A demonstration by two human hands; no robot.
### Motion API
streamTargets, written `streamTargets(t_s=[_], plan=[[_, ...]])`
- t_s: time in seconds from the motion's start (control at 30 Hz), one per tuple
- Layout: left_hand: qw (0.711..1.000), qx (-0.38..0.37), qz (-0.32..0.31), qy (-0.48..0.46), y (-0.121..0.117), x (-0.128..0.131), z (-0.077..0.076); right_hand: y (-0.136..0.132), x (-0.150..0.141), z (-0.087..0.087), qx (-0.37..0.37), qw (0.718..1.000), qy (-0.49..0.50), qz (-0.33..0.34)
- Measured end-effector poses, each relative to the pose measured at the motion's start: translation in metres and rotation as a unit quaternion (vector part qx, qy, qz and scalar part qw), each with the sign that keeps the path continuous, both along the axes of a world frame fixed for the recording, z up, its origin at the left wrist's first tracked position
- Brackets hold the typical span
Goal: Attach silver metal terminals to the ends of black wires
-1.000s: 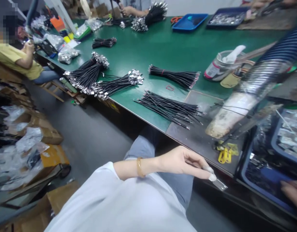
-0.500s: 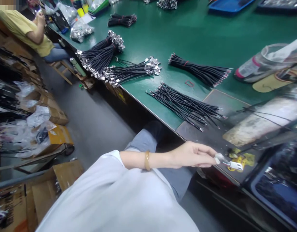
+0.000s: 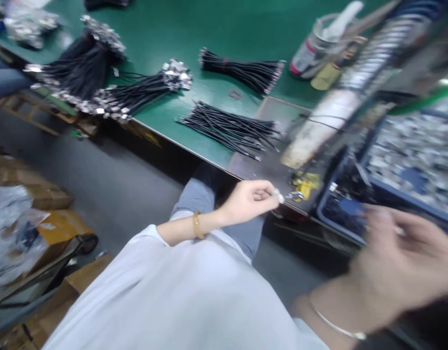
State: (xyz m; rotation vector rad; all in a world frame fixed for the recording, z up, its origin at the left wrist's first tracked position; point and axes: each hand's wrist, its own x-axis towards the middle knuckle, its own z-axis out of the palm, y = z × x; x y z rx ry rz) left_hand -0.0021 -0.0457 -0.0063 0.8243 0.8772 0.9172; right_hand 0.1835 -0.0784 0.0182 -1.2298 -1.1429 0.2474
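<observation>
My left hand (image 3: 250,203), with a tan bangle on its wrist, is closed in a pinch at the table's front edge. A white covering shows at its fingertips, and a small silver connector piece (image 3: 293,196) sticks out from them. Blurred by motion, my right hand (image 3: 406,257) hangs over the front of the blue trays with thumb and fingers together; a small pale spot shows between them, too smeared to name. Beyond my left hand lies a loose spread of black cables (image 3: 231,127). A tied bundle of black cables (image 3: 242,73) rests behind it.
Black cables with silver connectors (image 3: 140,95) are piled along the table's left edge. At right, a dirty white duct (image 3: 326,121) slants over the table beside a plastic cup (image 3: 311,51). A tray (image 3: 413,160) holds many pale metal parts. Cartons (image 3: 30,180) stand on the floor at left.
The view has swung to the right, so the table's contents sit further left. My right hand has come into view. My left hand still holds the connector piece, now seen less clearly.
</observation>
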Motion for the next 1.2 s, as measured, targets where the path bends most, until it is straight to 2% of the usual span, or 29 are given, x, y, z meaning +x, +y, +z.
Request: streamTargets(t_s=[0.03,0.1,0.13,0.2,0.3,0.43,0.63,0.9,1.2], plan=[[0.999,0.032,0.015,0.017,-0.001,0.0,0.0,-0.001,-0.007,-0.005,-0.033,0.998,-0.037,-0.028],[0.994,0.092,0.029,0.054,-0.002,0.0,0.001,-0.004,-0.024,-0.009,-0.128,0.988,-0.089,-0.001],[0.99,0.12,0.029,0.075,-0.003,0.0,0.001,-0.005,-0.032,-0.01,-0.143,0.984,-0.108,0.006],[0.974,0.186,0.034,0.122,-0.004,0.0,0.001,-0.006,-0.044,-0.011,-0.156,0.979,-0.124,0.027],[0.936,0.292,0.055,0.189,-0.004,0.0,0.001,-0.005,-0.049,-0.012,-0.164,0.978,-0.115,0.059],[0.891,0.384,0.08,0.231,-0.005,0.001,0.001,-0.007,-0.047,-0.012,-0.173,0.975,-0.11,0.086],[0.861,0.425,0.077,0.269,-0.005,0.001,0.001,-0.008,-0.049,-0.012,-0.174,0.975,-0.101,0.099],[0.851,0.445,0.09,0.264,-0.006,0.001,0.0,-0.01,-0.047,-0.013,-0.175,0.976,-0.076,0.104],[0.823,0.485,0.094,0.281,-0.008,0.001,-0.002,-0.011,-0.052,-0.01,-0.166,0.976,-0.118,0.077]])
